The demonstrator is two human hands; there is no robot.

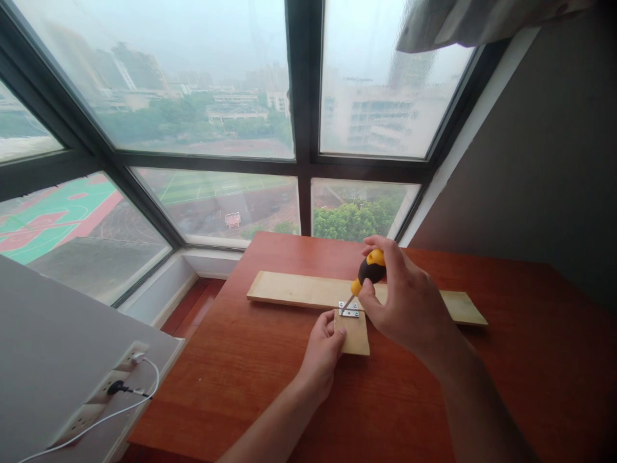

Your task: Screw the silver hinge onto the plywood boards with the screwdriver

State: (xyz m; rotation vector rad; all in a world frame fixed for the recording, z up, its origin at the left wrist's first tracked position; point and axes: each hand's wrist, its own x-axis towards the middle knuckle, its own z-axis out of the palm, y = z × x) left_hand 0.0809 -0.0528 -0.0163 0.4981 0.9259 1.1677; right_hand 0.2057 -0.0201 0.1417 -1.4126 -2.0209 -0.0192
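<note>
A short yellow-and-black screwdriver is in my right hand, its fingers closed around the handle. The shaft slants down to the left, and its tip meets a silver metal hinge. That hinge lies across the joint between a small wooden board and a long wooden plank behind it. My left hand grips the small board by its left edge, thumb on top. Part of the long plank is hidden behind my right hand. Whether a screw sits under the tip is too small to tell.
Everything rests on a reddish-brown wooden table. Dark-framed windows stand beyond its far edge. To the left, a low white wall carries outlets with plugs and a white cable. A cloth hangs at the upper right.
</note>
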